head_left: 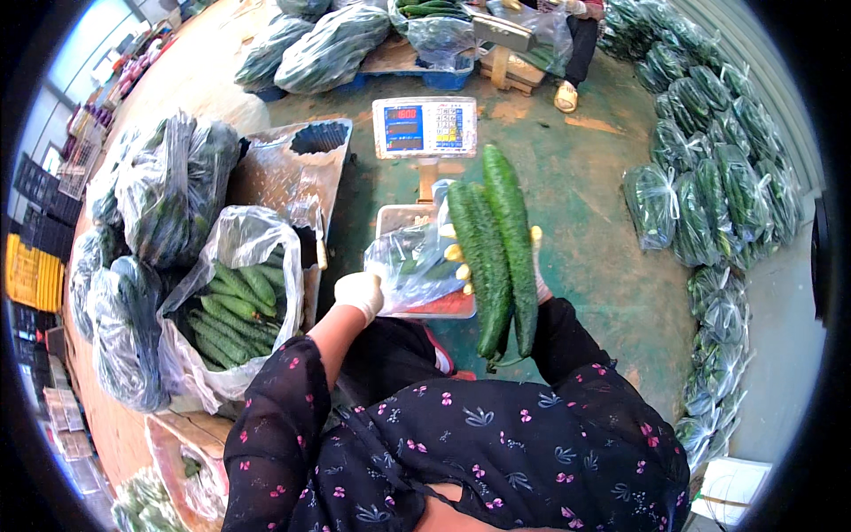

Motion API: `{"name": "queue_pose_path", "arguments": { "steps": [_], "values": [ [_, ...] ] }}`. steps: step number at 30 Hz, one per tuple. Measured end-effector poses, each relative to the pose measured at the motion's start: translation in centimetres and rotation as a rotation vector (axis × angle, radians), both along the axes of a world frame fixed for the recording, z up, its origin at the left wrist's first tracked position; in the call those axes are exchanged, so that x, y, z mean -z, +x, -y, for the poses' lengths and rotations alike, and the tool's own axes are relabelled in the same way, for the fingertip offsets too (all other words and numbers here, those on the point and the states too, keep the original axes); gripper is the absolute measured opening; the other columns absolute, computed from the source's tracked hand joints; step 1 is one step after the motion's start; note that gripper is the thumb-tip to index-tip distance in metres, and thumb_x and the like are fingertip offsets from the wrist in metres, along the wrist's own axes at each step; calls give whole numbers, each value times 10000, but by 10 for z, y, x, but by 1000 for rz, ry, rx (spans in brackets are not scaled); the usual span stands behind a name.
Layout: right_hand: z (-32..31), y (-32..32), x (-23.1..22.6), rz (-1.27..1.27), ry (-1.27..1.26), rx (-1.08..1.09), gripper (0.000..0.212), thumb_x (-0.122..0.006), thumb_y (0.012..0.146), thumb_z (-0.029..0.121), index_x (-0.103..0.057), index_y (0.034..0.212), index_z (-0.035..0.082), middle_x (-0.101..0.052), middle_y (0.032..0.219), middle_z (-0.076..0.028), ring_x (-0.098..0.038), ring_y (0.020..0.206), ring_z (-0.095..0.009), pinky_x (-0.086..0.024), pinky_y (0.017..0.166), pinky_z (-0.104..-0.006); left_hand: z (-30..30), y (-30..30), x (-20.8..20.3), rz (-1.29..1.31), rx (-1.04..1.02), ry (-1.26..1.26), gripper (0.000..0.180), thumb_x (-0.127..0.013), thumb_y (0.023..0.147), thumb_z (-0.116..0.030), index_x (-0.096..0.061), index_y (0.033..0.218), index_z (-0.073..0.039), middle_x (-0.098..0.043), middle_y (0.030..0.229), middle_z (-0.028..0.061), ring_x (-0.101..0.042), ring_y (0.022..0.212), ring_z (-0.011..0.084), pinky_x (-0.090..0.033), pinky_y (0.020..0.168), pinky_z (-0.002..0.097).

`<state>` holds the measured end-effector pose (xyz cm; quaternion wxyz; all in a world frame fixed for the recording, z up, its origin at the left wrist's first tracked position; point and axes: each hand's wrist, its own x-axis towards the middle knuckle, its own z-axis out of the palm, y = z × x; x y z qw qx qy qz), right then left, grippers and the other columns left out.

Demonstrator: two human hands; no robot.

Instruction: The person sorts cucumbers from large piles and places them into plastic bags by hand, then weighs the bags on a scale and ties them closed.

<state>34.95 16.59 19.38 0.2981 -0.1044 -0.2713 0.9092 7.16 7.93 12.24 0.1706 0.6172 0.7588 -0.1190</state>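
Observation:
My right hand (pixel 456 254), in a white glove with yellow fingertips, is wrapped round a bunch of long dark green cucumbers (pixel 503 208). Two show plainly, held upright, and another tip peeks out behind them. Lower to the left, my gloved left hand (pixel 359 294) is closed at the edge of a clear plastic bag (pixel 417 288), its fingers turned mostly out of sight. That bag lies on the pan of a digital scale (pixel 425 129) and has cucumbers inside. The scale's display stands on a post beyond the pan.
Left of me is an open bag of cucumbers (pixel 235 306), with tied full bags (pixel 177 191) behind it. A knife (pixel 320 238) rests by a brown-stained tray (pixel 275 168). Bagged cucumbers (pixel 709 186) line the right wall. Another person's shoe (pixel 566 96) shows beside a second scale (pixel 502 34).

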Motion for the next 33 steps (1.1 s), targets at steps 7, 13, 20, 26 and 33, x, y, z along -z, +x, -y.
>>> {"name": "queue_pose_path", "arguments": {
  "steps": [7,13,20,26,33],
  "values": [
    [-18,-52,11,-59,-57,-82,1141,-467,697,873,-336,1462,36,-535,1300,-262,-663,938,-292,-594,726,-383,-8,-8,-50,70,-237,-231,1041,-670,632,-762,-487,1316,1,-576,1284,217,-600,1150,344,-445,988,444],
    [-23,-84,-22,35,37,-30,1130,-460,707,868,-347,1453,26,-532,1311,-257,-669,921,-308,-600,706,-393,-1,-22,10,-44,-85,-496,676,-682,730,-583,-665,1171,-72,-650,1206,145,-640,1102,314,-502,902,452],
    [-41,-93,9,49,79,-226,1265,-544,628,881,-321,1427,-73,-570,1219,-243,-675,905,-267,-615,687,-369,8,-119,59,1206,-566,61,220,-656,858,-231,-679,788,-24,-658,693,93,-630,631,234,-491,568,337],
    [-41,-88,18,79,3,-285,1282,-615,601,855,-319,1420,-85,-594,1166,-243,-679,857,-264,-619,661,-367,-1,-87,-47,1848,-781,133,214,-628,902,-169,-639,962,37,-628,766,66,-620,679,224,-546,710,381],
    [-5,-80,44,90,-91,-379,1168,-631,635,816,-357,1433,9,-580,1213,-268,-680,878,-314,-611,688,-417,-4,-73,-97,2309,-623,200,474,-546,958,-342,-445,1349,-94,-679,887,126,-649,682,219,-534,694,399]
  ]
}}
